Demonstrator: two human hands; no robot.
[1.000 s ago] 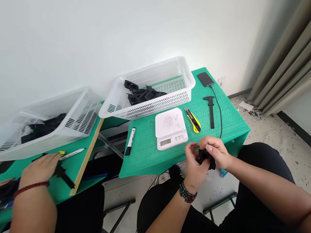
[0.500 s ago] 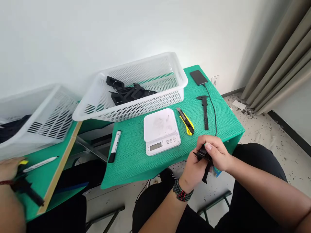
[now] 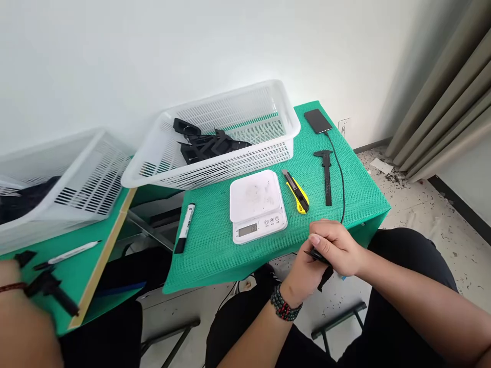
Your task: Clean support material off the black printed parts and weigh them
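Both of my hands meet just off the front edge of the green-covered table (image 3: pixel 215 271), above my lap. My left hand (image 3: pixel 305 273), with a beaded bracelet at its wrist, is closed around a black plastic part (image 3: pixel 319 255). Over the same part my right hand (image 3: pixel 339 248) is closed, thumb on top. Most of the part is hidden by my fingers; a dark end sticks out below. On the table ahead lie a white digital scale (image 3: pixel 255 202), a yellow utility knife (image 3: pixel 296 193) and a black caliper (image 3: pixel 327 179).
A white basket (image 3: pixel 230 163) of black parts stands behind the scale, a marker (image 3: pixel 185 227) left of it. A black power bank (image 3: pixel 317 121) with a cable lies back right. At far left, a co-worker's arm (image 3: pixel 23 317) is beside another basket (image 3: pixel 88 189), a pen (image 3: pixel 72 253) and a black tool (image 3: pixel 57 294).
My right hand has closed further over the black part, which now shows less and lies flatter. The co-worker's hand at left has moved, and the yellow thing near it is out of sight.
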